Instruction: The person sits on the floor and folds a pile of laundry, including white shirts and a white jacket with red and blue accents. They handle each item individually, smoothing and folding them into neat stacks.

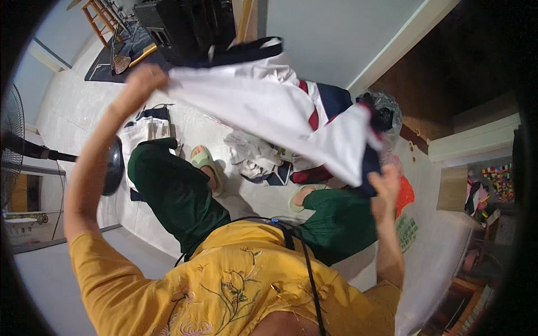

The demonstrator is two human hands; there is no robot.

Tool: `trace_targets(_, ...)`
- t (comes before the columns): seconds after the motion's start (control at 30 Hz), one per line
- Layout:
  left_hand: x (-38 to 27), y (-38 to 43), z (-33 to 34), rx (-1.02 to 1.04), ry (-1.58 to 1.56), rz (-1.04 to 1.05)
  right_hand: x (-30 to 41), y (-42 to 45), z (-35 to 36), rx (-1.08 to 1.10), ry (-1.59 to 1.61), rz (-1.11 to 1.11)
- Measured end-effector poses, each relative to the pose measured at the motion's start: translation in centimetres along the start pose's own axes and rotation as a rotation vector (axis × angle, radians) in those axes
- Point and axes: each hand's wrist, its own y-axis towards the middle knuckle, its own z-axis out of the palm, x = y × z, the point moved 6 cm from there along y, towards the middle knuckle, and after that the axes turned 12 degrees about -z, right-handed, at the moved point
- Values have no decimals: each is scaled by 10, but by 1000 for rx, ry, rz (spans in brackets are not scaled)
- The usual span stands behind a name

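Observation:
A white cloth garment with dark red and navy parts is stretched in the air before me, blurred by motion. My left hand grips its upper left end. At the right, my right hand is closed on a navy edge of the fabric beside the white part. Beneath and behind it lie more white, navy and dark red cloths on the floor. A stack of folded white and navy cloths rests beyond my knee on the left.
Clear plastic bags lie between my slippered feet. Another clear bag with dark contents stands at the right, near a red plastic bag. A pedestal fan is at the far left; a black speaker-like box stands behind.

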Motion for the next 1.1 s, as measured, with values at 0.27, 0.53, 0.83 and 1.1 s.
trace_targets(0.27,10,-68,84,170,-189,-102,-38,-52,74,99,508,597)
trace_targets(0.53,-18,-92,24,418,-202,-223,-6,-55,18,29,281,342)
trace_targets(0.83,-47,-123,-17,307,-220,-292,1,-62,-19,-79,360,185)
trace_targets(1.1,-35,-129,-15,278,-290,-279,-4,-60,-44,-187,148,60)
